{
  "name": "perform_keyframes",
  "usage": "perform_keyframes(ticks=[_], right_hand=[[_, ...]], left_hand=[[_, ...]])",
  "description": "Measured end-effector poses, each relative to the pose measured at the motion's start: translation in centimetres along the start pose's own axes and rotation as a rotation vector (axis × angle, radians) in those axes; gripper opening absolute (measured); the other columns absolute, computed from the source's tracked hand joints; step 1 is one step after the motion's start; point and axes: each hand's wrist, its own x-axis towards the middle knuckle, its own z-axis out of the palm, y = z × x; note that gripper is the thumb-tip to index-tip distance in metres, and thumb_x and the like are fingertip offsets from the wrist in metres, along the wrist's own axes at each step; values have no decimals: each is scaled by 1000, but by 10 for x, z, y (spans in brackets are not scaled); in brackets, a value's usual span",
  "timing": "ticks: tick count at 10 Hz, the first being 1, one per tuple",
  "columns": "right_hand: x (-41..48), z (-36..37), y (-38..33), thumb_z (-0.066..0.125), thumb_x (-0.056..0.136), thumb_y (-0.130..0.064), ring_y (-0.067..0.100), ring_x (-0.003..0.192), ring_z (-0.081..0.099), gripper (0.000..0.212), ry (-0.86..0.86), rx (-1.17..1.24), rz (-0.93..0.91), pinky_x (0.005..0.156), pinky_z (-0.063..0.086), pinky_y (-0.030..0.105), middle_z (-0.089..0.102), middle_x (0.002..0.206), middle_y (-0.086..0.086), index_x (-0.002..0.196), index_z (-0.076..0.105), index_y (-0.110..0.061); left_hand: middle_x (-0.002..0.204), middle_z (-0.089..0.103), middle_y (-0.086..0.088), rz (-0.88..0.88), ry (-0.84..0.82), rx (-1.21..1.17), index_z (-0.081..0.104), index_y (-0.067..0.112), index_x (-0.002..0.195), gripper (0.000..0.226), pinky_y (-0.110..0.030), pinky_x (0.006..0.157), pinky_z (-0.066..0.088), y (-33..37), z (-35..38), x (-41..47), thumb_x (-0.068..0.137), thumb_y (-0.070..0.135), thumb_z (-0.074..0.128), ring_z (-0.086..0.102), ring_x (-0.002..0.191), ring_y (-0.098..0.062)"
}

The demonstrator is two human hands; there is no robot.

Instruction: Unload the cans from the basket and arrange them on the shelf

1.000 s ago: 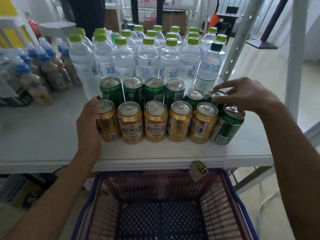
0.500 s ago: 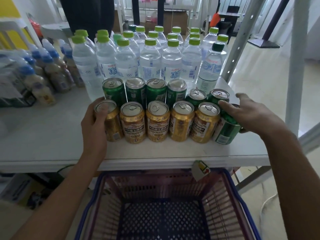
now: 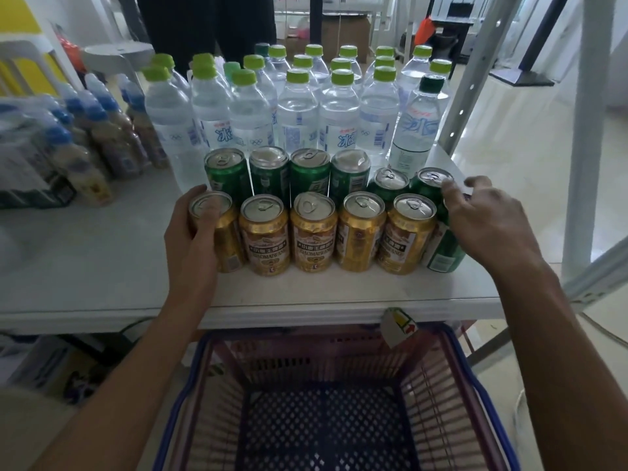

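Observation:
A front row of gold cans (image 3: 314,232) stands on the white shelf (image 3: 102,266), with a row of green cans (image 3: 309,171) right behind it. My left hand (image 3: 193,236) is wrapped around the leftmost gold can (image 3: 226,239), thumb on its lid. My right hand (image 3: 482,222) lies over the green can (image 3: 445,253) at the right end of the front row, fingers curled on it, fingertips touching the lid of the green can behind. The purple basket (image 3: 438,375) with blue handles sits below the shelf edge and holds no cans.
Clear water bottles with green caps (image 3: 299,120) fill the back of the shelf. Blue-capped drink bottles (image 3: 85,164) stand at the left. A slanted white shelf post (image 3: 475,79) and an upright post (image 3: 591,130) rise at the right. A tag (image 3: 397,326) hangs on the shelf edge.
My left hand has closed further round the leftmost gold can. My right hand came down from the back cans onto the end green can and has slid it in against the row.

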Motion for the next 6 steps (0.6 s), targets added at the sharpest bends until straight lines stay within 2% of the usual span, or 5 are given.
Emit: perform_keyframes(ticks=[1,2,4,5,6], right_hand=[[-12,2,-18,41,104,-39,34,131,50,49,186,69,-81,110,36,45,54,143,18,142,52,-9],[-32,9,-39,45,100,-34,28,134,48,45,236,81,-153,117,29,47,51,145,10,140,53,-14],[-95,23,-51,45,97,-31,28,148,36,53,98,156,-127,120,28,52,45,156,9,146,51,-12],[-112,17,-54,47,102,-30,26,152,27,53,-5,47,-144,124,22,49,37,162,9,152,44,-13],[-118,-7,-64,45,102,-30,25,154,23,52,-79,-24,-139,124,20,49,38,161,10,151,43,-12]], left_hand=[[122,63,10,65,22,145,57,17,135,43,-28,101,49,7,-5,-7,98,40,58,60,114,-1],[139,56,5,89,59,251,51,17,141,48,-34,112,39,23,-8,-26,99,40,56,51,130,-6],[144,49,18,-70,5,251,46,26,145,50,-5,107,31,67,-16,-91,97,35,60,41,132,8],[148,43,22,-185,-71,302,43,30,147,55,-14,111,31,83,-27,-124,96,42,60,38,136,5],[151,39,20,-285,-217,398,41,33,148,59,-30,113,33,109,-33,-136,94,47,60,36,138,-2]])
